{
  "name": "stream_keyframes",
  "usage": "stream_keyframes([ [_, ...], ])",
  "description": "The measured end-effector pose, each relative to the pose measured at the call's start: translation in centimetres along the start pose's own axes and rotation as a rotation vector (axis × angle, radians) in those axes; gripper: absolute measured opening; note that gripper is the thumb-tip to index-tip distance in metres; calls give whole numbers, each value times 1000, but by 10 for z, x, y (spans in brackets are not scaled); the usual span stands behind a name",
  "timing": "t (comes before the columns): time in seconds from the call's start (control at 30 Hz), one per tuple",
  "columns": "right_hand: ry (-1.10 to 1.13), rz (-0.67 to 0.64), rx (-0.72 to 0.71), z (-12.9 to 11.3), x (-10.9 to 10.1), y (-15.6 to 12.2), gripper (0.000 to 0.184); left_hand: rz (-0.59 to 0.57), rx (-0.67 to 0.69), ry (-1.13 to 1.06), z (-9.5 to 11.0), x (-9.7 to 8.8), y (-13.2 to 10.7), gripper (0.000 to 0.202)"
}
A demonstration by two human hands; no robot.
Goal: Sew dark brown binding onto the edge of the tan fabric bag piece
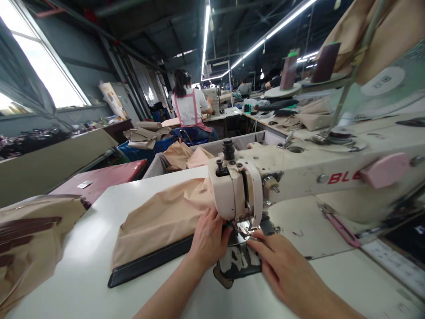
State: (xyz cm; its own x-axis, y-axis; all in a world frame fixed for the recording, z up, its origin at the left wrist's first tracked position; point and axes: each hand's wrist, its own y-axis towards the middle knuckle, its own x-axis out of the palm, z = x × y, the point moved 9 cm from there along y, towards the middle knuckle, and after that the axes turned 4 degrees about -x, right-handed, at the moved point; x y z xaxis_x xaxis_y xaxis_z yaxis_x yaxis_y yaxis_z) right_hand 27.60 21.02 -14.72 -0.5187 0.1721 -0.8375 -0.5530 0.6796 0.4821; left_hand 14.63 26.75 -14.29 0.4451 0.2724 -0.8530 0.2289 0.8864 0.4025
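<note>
Grip: left hand [208, 239] flat on beige fabric [159, 217], released; right hand [285, 270] flat beside presser foot [245, 226], released.

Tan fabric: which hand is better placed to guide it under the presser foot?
Left, probably: the left hand lies on the tan fabric beside the presser foot; the right hand sits right of it.

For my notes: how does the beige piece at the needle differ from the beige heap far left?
The beige piece lies flat under the left hand; the beige heap is crumpled, untouched. The piece has one black edge band; the heap, several dark strips. Both are tan cloth.
</note>
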Motion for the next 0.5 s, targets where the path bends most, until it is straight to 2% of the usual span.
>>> stream_keyframes([
  [0.1,45,-8,6,2,-6,-2,44,-60,-96,-1,0,-4,-8,8],
  [0.17,99,-24,-6,-3,-9,-4,45,-94,-156,-34,-1,-18,-21,11],
  [0.23,213,-19,-39,-20,-7,-8,50,-107,-188,-87,2,-37,-39,14],
  [0.33,526,15,-39,-57,8,-10,80,-72,-239,-297,9,-64,-65,15],
  [0.4,773,64,80,-75,24,-8,89,-24,-270,-448,14,-74,-78,17],
  [0.5,1031,167,283,-90,43,-7,77,35,-238,-476,23,-81,-86,35],
])
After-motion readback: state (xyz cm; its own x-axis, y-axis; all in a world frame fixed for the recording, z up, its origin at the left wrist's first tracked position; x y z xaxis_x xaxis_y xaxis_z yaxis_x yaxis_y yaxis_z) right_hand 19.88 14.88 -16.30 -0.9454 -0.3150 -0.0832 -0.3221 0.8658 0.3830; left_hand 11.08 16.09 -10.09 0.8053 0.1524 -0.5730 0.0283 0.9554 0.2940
